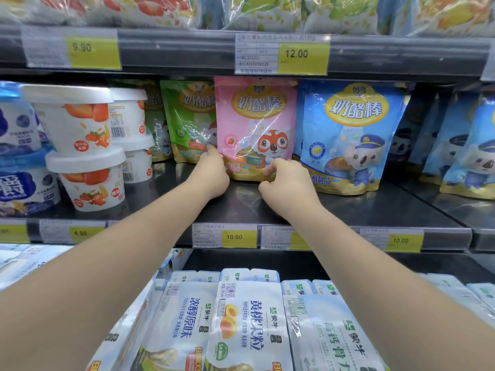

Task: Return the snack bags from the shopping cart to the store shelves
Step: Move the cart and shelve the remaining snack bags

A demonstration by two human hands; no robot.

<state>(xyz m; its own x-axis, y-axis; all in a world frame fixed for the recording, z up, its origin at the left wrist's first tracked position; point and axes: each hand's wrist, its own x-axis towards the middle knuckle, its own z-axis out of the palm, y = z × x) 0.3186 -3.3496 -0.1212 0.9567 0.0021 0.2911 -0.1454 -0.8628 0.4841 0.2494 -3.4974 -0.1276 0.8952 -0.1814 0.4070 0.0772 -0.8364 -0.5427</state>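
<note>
Both arms reach forward to the middle shelf (348,207), where the pink cheese-stick bag (257,116) stands upright between a green bag (187,116) and a blue bag (351,135). The left hand (214,172) grips its lower left edge — fingers curled round it — while the right hand (289,183) pinches the bottom edge, knuckles up.

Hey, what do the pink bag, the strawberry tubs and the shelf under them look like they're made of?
Pink bag: likely glossy plastic film; crinkled glare streaks run across it.
Strawberry tubs: matte white, probably paper or thin plastic; no shine, flat lids.
Shelf: dark and smooth, probably painted metal; it faintly reflects the bags.
</note>
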